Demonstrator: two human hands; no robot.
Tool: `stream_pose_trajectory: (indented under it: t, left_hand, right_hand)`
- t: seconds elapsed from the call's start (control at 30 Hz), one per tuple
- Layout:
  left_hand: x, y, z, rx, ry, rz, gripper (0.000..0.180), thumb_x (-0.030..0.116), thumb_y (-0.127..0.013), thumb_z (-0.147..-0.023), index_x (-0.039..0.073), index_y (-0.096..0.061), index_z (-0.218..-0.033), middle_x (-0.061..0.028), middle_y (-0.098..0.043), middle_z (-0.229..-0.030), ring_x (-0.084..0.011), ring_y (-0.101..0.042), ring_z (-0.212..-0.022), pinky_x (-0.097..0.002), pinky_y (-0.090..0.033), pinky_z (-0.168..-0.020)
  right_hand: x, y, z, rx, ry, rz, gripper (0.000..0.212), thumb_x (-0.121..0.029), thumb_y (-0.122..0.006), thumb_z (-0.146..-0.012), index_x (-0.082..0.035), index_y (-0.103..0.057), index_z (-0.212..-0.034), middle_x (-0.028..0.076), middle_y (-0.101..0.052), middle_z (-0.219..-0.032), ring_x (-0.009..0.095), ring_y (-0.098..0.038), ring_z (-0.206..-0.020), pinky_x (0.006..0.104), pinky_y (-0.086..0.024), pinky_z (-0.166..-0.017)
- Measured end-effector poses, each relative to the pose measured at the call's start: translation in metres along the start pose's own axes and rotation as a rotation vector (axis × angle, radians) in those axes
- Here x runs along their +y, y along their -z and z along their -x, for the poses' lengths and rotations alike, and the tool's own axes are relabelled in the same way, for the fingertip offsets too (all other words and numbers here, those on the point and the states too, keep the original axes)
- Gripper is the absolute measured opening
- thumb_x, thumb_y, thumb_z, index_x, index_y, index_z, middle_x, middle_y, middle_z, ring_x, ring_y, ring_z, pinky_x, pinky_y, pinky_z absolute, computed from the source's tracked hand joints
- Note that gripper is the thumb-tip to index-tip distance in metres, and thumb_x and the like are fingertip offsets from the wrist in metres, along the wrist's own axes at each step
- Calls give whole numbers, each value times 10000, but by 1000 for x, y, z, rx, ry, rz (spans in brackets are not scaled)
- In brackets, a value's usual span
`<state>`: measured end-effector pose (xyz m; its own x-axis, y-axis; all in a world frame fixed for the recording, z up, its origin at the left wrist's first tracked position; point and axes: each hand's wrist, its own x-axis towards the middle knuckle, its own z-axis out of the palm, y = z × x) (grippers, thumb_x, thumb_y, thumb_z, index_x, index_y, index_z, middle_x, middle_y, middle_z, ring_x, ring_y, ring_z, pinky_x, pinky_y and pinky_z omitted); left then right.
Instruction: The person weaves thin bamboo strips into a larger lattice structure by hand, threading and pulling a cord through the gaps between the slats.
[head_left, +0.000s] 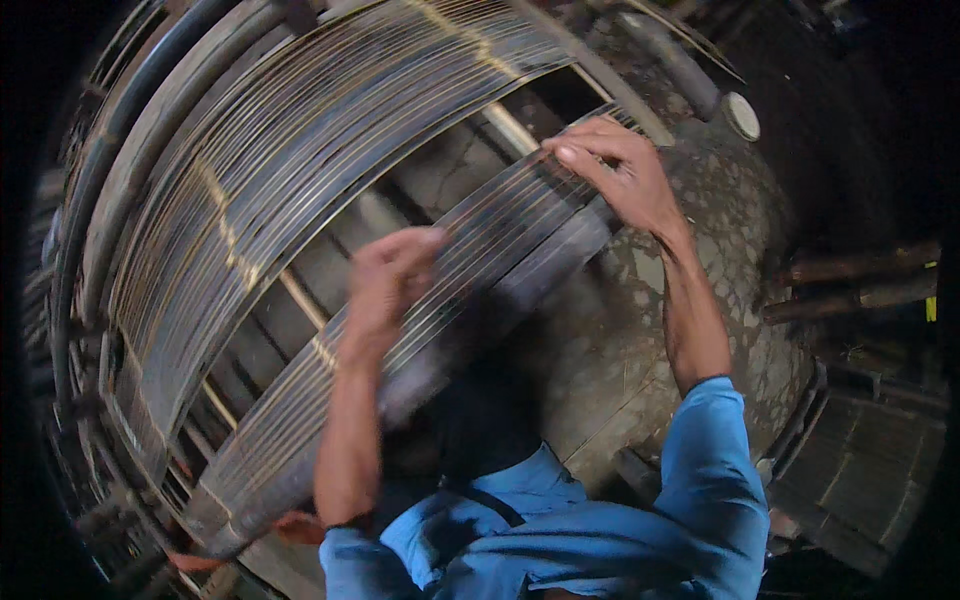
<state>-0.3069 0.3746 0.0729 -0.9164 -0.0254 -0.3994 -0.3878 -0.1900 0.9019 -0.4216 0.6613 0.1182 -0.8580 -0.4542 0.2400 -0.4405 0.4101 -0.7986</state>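
Over the upper-right part of the near band of strands (480, 240), the right hand (627, 178) holds its thumb and fingers drawn together in a pinch. Whether a single strand is caught between them cannot be told. Farther down the same band, the left hand (385, 282) is bent over the strands with its fingers gathered toward the right hand. Motion blur hides its contact, so its grip cannot be determined.

The near band lies stretched between the person's lap and the wider far band of strands (330, 120). Its strands run parallel, with a dark, faintly reddish section between the two hands. A grey beam (570, 243) lies along the band's near side. Pale rods (303, 298) cross the gap between the two bands.

Status, as judged from the layout: both bands are set up on the frame, with strands spread in order. The far band carries two cream cross-lines (228, 228), well apart, and neither hand is on it. The near band carries a similar cream mark to the left of the left hand. Work on the section between the hands appears unfinished; the amount remaining cannot be established.

Outward, curved poles (150, 130) border the far band. Stone-patterned floor (735, 215) lies to the right.
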Motion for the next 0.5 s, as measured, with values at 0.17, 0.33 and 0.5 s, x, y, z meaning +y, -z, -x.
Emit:
stream_pose_trajectory:
  t: [0.17, 0.33, 0.5]
  left_hand:
    - [-13, 38, -53, 249, -169, -629, 174, 212, -785, -861, 44, -805, -902, -70, -724, -732, -165, -620, -608, -332, -493, -605]
    - [-33, -41, -158, 179, -252, -1183, 240, 265, -742, -825, 33, -756, -885, -277, -720, -984, -450, -708, -853, -506, -579, -768]
    - [-87, -42, -273, 79, -219, -798, 309, 249, -730, -822, -58, -712, -839, -308, -710, -904, -405, -734, -845, -499, -548, -703]
  right_hand:
    - [92, 10, -33, -79, -32, 398, 296, -284, -658, -960, -77, -769, -1140, 127, -737, -1144, 298, -642, -1078, 423, -471, -1000]
    - [138, -21, -67, -241, -118, 586, 389, -295, -538, -967, -116, -705, -1269, 188, -718, -1168, 394, -637, -1105, 482, -474, -1008]
    - [128, -64, -102, -377, -175, 594, 433, -338, -457, -930, -154, -727, -1214, 218, -739, -1021, 430, -686, -1028, 522, -512, -940]
